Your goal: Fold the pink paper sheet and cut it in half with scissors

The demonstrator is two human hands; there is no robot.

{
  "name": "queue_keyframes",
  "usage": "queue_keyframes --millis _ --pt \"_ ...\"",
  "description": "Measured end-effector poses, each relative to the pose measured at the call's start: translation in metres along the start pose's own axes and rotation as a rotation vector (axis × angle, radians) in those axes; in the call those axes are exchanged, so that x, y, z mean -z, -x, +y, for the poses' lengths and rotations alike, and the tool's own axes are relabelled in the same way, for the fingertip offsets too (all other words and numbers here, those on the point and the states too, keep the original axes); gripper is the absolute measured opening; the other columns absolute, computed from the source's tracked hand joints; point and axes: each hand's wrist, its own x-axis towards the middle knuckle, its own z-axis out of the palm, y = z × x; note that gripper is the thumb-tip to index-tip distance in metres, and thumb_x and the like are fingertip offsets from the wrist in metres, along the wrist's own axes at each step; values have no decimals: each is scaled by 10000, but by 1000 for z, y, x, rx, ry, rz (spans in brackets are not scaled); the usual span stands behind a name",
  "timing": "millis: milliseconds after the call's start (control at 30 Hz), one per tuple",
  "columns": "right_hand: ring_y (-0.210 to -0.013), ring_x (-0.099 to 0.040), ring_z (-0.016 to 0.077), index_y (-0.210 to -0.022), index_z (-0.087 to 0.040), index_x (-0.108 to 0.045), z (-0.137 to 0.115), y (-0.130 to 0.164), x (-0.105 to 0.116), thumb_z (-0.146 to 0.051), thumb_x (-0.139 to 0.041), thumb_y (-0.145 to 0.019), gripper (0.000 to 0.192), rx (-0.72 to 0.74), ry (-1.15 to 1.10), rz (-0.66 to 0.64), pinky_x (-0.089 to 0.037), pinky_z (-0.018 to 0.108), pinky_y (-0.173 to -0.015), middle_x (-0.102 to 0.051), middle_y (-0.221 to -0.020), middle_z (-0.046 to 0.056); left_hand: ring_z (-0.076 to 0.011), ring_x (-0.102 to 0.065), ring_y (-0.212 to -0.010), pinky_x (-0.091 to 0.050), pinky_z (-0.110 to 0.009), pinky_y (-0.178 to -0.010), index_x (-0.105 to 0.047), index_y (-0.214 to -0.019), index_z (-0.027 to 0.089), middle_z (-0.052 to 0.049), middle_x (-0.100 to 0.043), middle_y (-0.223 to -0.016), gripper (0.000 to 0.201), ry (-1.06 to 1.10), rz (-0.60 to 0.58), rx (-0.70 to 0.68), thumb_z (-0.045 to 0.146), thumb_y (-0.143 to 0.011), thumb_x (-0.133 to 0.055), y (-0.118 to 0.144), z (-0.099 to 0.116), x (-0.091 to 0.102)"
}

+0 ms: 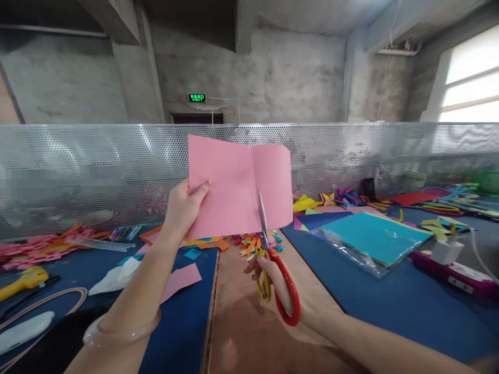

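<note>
My left hand holds a pink sheet of paper upright by its left edge, thumb on the front. My right hand grips scissors with red and yellow handles. Their blades point up and are cutting into the sheet's bottom edge, right of its vertical crease. A clear bangle sits on my left wrist.
Blue mats cover the table with a brown strip between them. Colourful paper scraps lie under the sheet. A stack of coloured paper lies at the right, a yellow tool at the left. A perforated metal screen runs along the back.
</note>
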Motion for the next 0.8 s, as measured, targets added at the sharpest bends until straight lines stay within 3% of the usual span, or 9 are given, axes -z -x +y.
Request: queue_keyframes --millis 300,600,800 --pt "-582 -506 124 -736 -163 -554 -40 13 3 -425 -382 -839 330 -83 33 36 -392 237 -522 -554 -722 34 -229 -613 -868 -507 -312 -724 -642 -952 188 -38 -670 -965 310 -19 -62 -14 407 -758 -543 3 7 -3" --pt "-507 -483 117 -719 -175 -581 -17 -2 6 -430 -410 -832 327 11 -55 81 -381 241 -497 -493 -560 -13 -218 -615 -842 -501 -309 -753 -636 -965 189 -33 -666 -955 300 -31 -95 -22 394 -766 -545 10 15 -11" --pt "-486 -464 113 -675 -193 -534 -28 2 7 -374 -433 -818 252 45 -9 149 -389 254 -507 -492 -569 -17 -227 -614 -845 -503 -334 -759 -634 -969 199 -31 -666 -951 296 -26 -98 -41 395 -762 -554 10 16 -12"
